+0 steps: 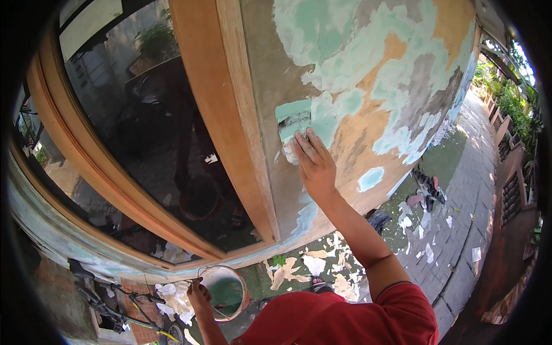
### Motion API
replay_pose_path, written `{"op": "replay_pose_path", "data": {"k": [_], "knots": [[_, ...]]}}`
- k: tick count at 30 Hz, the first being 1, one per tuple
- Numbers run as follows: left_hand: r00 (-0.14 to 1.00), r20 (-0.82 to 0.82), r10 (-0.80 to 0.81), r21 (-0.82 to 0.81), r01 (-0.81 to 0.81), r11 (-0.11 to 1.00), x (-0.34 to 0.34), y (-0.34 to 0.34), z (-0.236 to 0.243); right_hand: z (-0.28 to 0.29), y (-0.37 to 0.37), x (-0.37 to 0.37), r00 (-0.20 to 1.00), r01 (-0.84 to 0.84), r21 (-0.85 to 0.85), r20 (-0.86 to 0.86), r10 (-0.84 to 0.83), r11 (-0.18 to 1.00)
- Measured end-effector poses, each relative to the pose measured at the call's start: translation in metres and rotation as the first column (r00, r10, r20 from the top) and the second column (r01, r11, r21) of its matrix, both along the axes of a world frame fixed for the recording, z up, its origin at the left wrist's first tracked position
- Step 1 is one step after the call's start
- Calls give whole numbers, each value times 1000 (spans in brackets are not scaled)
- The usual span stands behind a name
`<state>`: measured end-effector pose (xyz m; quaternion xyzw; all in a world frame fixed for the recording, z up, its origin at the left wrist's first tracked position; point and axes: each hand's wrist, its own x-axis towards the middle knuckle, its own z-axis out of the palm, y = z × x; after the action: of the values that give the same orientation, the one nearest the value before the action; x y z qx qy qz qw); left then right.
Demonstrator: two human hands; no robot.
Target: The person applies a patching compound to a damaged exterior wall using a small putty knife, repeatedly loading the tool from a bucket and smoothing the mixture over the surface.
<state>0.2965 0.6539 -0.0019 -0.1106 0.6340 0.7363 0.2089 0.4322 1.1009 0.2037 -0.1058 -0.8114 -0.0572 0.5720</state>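
My right hand is pressed to the wall, its fingers on a flat putty scraper smeared with green putty. The blade lies against the wall, next to the wooden window frame. The wall carries uneven patches of pale green putty over tan and grey areas. Low on the left, my left hand is closed at the wire handle of a round whitish bucket. Green putty shows inside the bucket. The scraper's grip is partly hidden under my right fingers.
Left of the wall, orange-brown wooden frames hold dark glass panes. Peeled paint flakes litter the ground. Several shoes lie by the wall's foot. A bicycle stands at lower left. A paved path runs along the right.
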Motion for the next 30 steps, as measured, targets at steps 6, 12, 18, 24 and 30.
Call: {"op": "replay_pose_path", "data": {"k": [6,12,18,24,30], "knots": [[999,3,-42,30,42,999,-6,11,-3,23,1,17,991,17,65,-132,-9,998],[999,-5,-34,62,35,997,-2,21,-2,-11,18,1,999,31,63,-15,-30,998],[1000,-9,-16,64,16,998,0,12,-12,13,-5,16,991,-40,81,-122,49,996],[1000,-10,-9,43,9,999,0,16,-8,0,4,-10,1000,-2,64,-15,3,998],[1000,3,29,49,-29,998,5,0,-9,1,-18,17,995,-43,76,-83,49,996]]}}
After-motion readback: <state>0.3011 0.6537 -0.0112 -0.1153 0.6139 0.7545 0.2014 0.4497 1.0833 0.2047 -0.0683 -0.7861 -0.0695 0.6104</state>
